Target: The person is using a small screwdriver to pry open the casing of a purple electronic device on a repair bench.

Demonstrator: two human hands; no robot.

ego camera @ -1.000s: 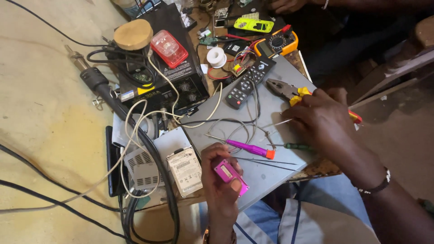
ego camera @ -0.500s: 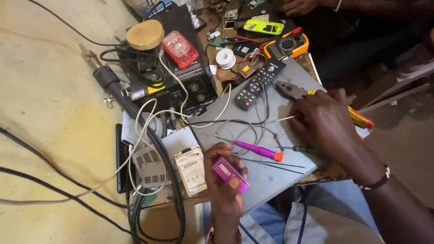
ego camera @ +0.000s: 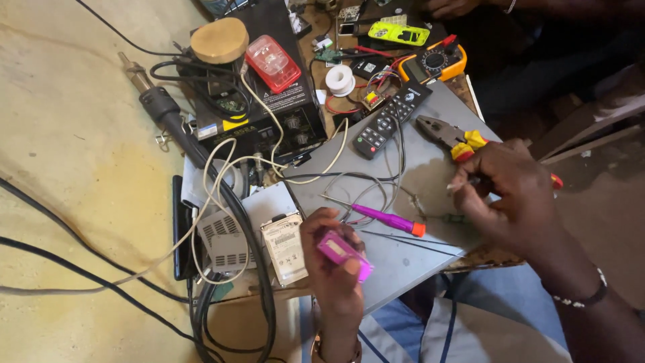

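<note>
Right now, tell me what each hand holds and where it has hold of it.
The left hand pinches a small pink block by its long edges between thumb and fingers. The right hand holds a thin metal tool near its tip; what it is cannot be told.

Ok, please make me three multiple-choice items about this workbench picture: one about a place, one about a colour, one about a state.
1. Where does the black remote control lie?
A. on the grey panel's far edge
B. on the floor
C. in the right hand

2. What colour is the small device in the left hand?
A. green
B. pink
C. white

3. How is the purple screwdriver right now?
A. held by the right hand
B. standing upright
C. lying loose on the grey panel

Answers: 1 A, it rests at the far edge of the grey panel. 2 B, the small device in the fingers is bright pink. 3 C, the right hand is beside it and pinches a thin tool instead.
</note>
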